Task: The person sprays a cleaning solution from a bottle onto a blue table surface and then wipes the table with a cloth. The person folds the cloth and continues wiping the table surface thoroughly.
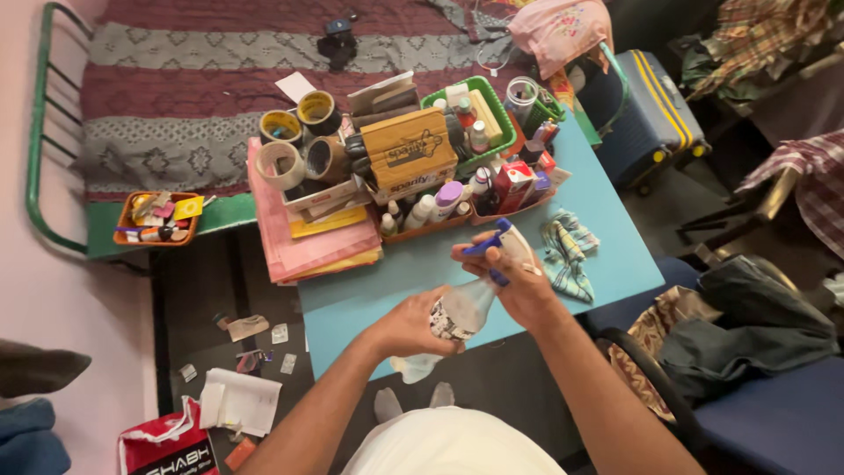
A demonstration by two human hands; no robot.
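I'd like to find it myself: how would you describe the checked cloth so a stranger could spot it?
Start at the light blue table. Just beyond the person's right hand, right of the spray bottle, lies a crumpled cloth. It alone is soft and teal-and-yellow plaid; its neighbours are rigid bottles and boxes.

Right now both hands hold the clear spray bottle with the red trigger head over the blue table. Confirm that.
Not quite: the head view shows the trigger head is blue, not red. The rest stands: the left hand grips the clear spray bottle by its body and the right hand is at its top, over the blue table.
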